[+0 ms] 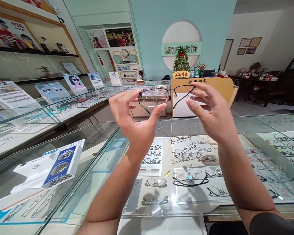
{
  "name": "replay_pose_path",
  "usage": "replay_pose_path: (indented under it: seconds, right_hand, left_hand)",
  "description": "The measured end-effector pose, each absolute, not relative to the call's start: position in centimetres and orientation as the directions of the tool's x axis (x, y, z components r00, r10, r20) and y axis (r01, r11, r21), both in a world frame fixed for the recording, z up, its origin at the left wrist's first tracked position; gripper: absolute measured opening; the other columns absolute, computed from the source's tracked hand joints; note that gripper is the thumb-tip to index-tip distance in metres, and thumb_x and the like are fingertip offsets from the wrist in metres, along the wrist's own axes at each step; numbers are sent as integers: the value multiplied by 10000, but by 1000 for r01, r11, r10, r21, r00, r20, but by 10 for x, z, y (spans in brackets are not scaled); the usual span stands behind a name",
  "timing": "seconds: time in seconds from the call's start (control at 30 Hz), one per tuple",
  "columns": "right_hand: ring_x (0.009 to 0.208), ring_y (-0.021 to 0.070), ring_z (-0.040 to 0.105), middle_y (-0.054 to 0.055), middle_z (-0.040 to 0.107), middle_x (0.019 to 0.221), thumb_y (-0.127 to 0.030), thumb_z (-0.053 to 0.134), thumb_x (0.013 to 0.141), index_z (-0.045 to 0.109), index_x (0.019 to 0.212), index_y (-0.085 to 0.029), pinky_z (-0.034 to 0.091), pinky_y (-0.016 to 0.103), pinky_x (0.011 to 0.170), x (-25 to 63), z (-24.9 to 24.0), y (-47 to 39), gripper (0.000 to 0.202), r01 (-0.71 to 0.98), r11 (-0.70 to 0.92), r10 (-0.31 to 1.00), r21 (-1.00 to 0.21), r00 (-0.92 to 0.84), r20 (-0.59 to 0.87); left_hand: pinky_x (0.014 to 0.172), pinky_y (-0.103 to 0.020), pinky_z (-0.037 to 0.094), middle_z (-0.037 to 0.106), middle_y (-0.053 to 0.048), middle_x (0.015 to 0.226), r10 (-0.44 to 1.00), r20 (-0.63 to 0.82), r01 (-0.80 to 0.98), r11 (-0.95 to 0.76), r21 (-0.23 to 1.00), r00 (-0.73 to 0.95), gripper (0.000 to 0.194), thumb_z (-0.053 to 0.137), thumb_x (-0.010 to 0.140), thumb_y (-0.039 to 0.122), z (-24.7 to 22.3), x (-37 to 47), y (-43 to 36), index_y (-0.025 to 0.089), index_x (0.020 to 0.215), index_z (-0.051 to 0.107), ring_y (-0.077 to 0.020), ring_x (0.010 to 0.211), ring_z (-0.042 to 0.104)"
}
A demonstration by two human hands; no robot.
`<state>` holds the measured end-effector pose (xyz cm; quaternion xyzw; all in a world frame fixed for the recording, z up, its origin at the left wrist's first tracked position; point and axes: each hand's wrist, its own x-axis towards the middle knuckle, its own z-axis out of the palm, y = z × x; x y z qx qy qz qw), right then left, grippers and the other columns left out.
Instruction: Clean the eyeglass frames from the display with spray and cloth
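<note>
A pair of glasses [154,90] with a dark upper rim is held up above the glass display case. My left hand [134,114] grips its left end, fingers at the frame corner and the thumb below the lens. At the right end, my right hand [210,111] pinches the frame corner between the fingers, its thumb near the lens. Both temples are unfolded and point down and away. Below the hands, several spectacle frames lie in the glass case [169,213], among them a black pair [190,180].
A white and blue box [61,166] rests on the glass at the left. Another glass counter [71,111] with upright cards runs along the left. Beyond stands a yellow reception desk [210,88] with a plant [181,62]. At the right back is a dark table [257,80].
</note>
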<state>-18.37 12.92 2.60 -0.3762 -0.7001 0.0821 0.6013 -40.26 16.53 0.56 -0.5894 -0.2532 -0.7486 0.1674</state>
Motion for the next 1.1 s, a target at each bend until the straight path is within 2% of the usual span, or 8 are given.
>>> replay_pose_path:
  seconds: [0.13,0.23,0.37,0.57,0.87,1.03,1.1]
  right_hand:
    - [1291,349,708,103,731,1376,-515,701,997,599,1467,-355,649,547,970,-186,23,133,507,425,721,600,-547,11,800]
    - [1272,335,715,98,725,1389,-519,701,993,585,1462,-353,655,526,960,-188,22,135,510,430,727,589,-535,8,808]
    - [1228,323,730,95,724,1382,-503,730,972,581,1425,-339,651,514,956,-191,21,137,504,455,715,584,-531,29,811]
    - [1171,309,744,101,718,1393,-469,727,968,569,1398,-315,648,500,932,-193,20,136,483,503,706,551,-499,54,833]
    - [1112,298,742,102,708,1375,-422,716,975,569,1404,-317,625,495,921,-206,19,129,466,516,710,508,-479,95,856]
    - [1115,295,737,92,703,1393,-482,728,972,590,1396,-329,625,497,938,-210,19,127,472,488,725,503,-486,107,858]
    - [1136,282,735,85,715,1366,-537,665,1010,604,1378,-329,625,471,946,-210,20,127,427,438,744,519,-505,98,849]
  left_hand:
    - [989,-492,531,595,-71,1280,47,969,534,-828,173,-241,626,933,779,498,2,-403,169,349,1318,652,-308,1231,582]
    - [1071,-529,498,565,-84,1342,75,971,537,-822,190,-229,662,904,806,529,-1,-405,174,353,1377,618,-332,1324,540]
    - [1107,-550,497,571,-95,1365,73,975,587,-788,185,-209,693,881,810,587,-3,-407,178,338,1395,605,-346,1356,533]
    - [1073,-519,541,581,-101,1405,99,976,623,-756,200,-193,694,830,845,624,-4,-408,183,340,1425,576,-335,1373,546]
    - [1019,-462,559,586,-90,1384,136,969,488,-844,222,-205,715,862,825,608,-5,-411,200,336,1422,575,-294,1282,627]
    - [1012,-423,564,609,-102,1380,166,963,449,-859,246,-212,722,873,820,594,-8,-411,207,311,1419,587,-280,1265,647]
    - [1016,-416,564,616,-107,1383,190,958,434,-860,268,-216,712,860,831,605,-8,-410,207,304,1414,584,-274,1261,652]
